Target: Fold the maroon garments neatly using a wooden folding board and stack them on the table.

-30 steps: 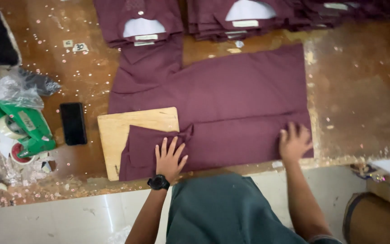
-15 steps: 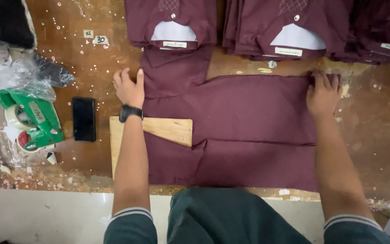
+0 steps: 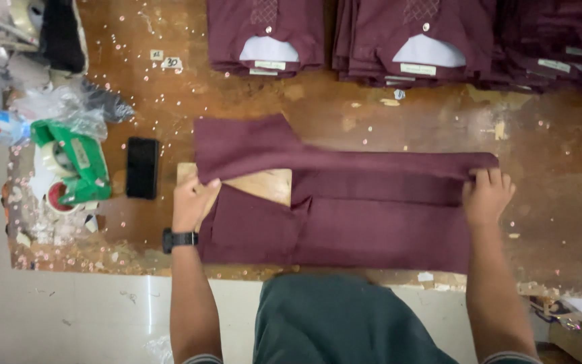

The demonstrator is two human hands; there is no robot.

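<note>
The maroon shirt (image 3: 345, 202) lies lengthwise left to right, its far folded edge pinched by the left hand (image 3: 193, 202) and right hand (image 3: 486, 195) at opposite ends.

- A worn brown wooden worktable (image 3: 345, 114) fills most of the view, its top scuffed, stained in patches and strewn with small pale scraps.
- Along the far edge of the table stand stacks of folded maroon shirts (image 3: 405, 40) with white collar inserts, side by side.
- At the left end lie crumpled clear plastic bags (image 3: 55, 101) and a dark bundle.
- A green tape dispenser (image 3: 72, 168) with rolls of tape sits near the left edge, and a flat black rectangular phone (image 3: 142, 167) lies just beside it.
- Below the table's near edge runs a pale glossy tiled floor (image 3: 69, 317), evenly lit, with a few specks.
</note>
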